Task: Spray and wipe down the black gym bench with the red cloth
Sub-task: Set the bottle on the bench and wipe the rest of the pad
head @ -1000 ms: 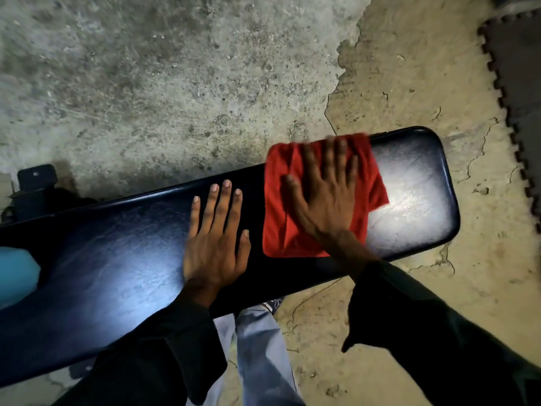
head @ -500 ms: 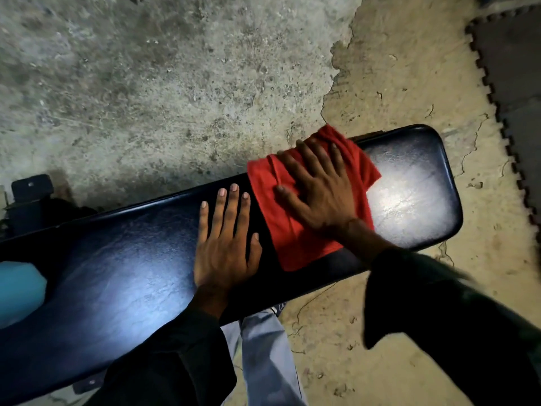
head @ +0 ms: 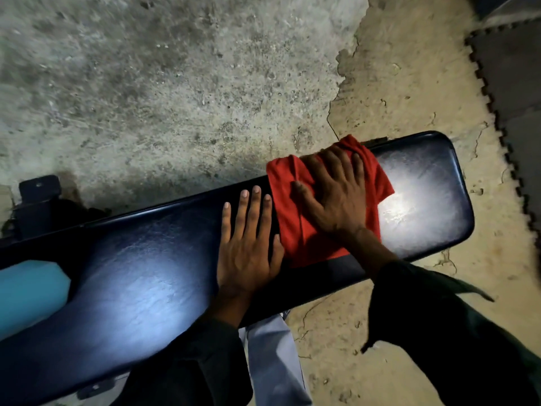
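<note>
The red cloth (head: 304,230) is pressed flat onto the black gym bench (head: 131,273) near its right end by the spread right hand (head: 336,197). The left hand (head: 248,247) is laid open and empty just beside it

The long black padded bench (head: 140,276) runs diagonally across the view, its near end at lower left and its rounded far end at upper right, standing on the rough concrete floor (head: 164,92). The crumpled red cloth (head: 295,230) lies on the bench toward the right end. The right hand (head: 336,194) lies flat on top of the cloth. The left hand (head: 248,244) lies flat on the bench immediately left of the cloth, its thumb touching the cloth edge. A teal rounded object (head: 29,291) rests at the bench's left end. Dark interlocking floor mats (head: 515,77) lie on the floor to the upper right, beyond the bench end.
</note>
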